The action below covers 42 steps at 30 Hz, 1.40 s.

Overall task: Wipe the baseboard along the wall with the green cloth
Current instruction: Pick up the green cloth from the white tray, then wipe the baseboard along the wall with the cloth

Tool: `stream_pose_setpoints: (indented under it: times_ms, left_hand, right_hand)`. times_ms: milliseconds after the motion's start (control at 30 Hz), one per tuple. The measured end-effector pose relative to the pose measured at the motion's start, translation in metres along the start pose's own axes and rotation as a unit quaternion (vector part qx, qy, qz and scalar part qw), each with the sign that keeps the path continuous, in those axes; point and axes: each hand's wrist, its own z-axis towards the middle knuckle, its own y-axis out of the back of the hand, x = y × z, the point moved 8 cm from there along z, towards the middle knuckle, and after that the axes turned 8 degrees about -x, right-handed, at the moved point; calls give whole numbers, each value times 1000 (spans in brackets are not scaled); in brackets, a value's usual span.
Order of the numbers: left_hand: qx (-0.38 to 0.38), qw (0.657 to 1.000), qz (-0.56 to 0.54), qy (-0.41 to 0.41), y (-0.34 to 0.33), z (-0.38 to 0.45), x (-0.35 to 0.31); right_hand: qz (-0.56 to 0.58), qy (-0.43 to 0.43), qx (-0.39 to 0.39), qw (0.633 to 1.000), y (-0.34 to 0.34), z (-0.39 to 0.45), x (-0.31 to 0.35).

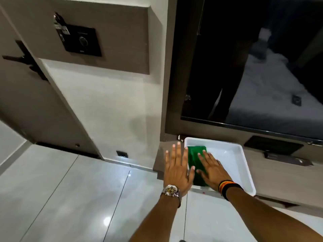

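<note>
Both hands, left point(177, 169) and right point(212, 169), fingers spread, over cloth point(196, 160) in tray point(244, 165). Risk: careless grab tips tray.

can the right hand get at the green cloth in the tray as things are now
Probably yes. The right hand is open and spread right over the green cloth, which lies in the white tray with nothing on top of it. The left hand sits beside it, not blocking.
</note>
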Motion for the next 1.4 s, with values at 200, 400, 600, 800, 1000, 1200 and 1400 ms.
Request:
stream_pose_setpoints:
  times_ms: [200,400,600,800,1000,1200,1400]
  left_hand:
    - [49,997,9,63,-32,-15,2]
    - [25,997,25,62,-37,-8,15]
    - [8,998,25,50,-28,9,30]
    - [18,1000,10,5,-23,15,71]
    - [14,1000,-21,-13,5,27,150]
    - [32,999,-25,22,23,13,274]
    - [76,991,27,105,13,-41,389]
  right_hand:
    - [23,-23,48,998,-40,34,0]
    - [38,-126,58,990,-73,52,5]
    - [13,-151,33,988,-68,61,6]
    - [104,-186,-96,972,-18,52,16]
    - [175,-180,-230,940,48,29,110]
    - [231,-61,-202,950,49,79,249]
    - [212,-10,-69,975,-64,150,343]
